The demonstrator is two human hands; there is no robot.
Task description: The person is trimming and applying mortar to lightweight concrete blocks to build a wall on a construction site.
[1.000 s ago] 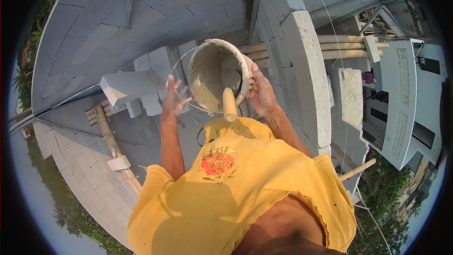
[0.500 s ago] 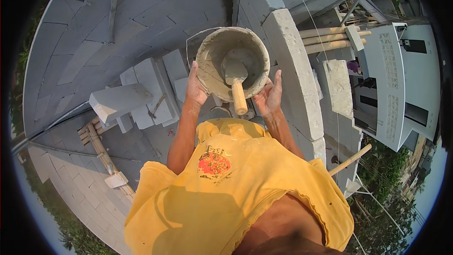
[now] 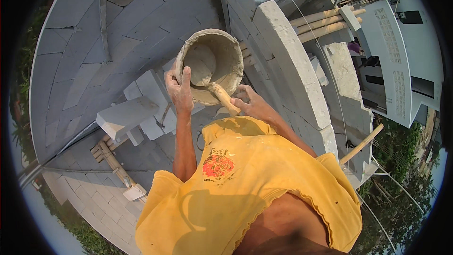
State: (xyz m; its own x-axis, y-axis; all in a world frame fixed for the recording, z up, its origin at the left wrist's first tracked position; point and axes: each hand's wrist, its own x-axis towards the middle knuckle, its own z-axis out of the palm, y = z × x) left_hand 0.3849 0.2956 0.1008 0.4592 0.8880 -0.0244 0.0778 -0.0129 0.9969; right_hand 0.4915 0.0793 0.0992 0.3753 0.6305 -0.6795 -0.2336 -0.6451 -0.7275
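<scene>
A mortar-crusted round bucket (image 3: 234, 45) is held up in front of my chest, tilted with its mouth toward me. My left hand (image 3: 180, 90) is closed on its left side, thumb up along the outside near the rim. Inside the bucket rests a trowel with a grey, mortar-coated blade (image 3: 200, 66). Its wooden handle (image 3: 224, 99) sticks out over the near rim. My right hand (image 3: 257, 105) is at the bucket's lower right, fingers bent and apart, the thumb tip by the handle's end. The bucket's underside is hidden.
A narrow block wall (image 3: 292, 61) rises close on my right, with a thin string line beyond it. Pale blocks (image 3: 127, 115) are stacked at the lower left. Bamboo poles (image 3: 325, 21) lie past the wall. A tall block wall (image 3: 85, 66) stands at far left.
The bucket has moved left and tilted, and the trowel's handle now slants to the right. My right hand has left the bucket's side and come to the handle's end.
</scene>
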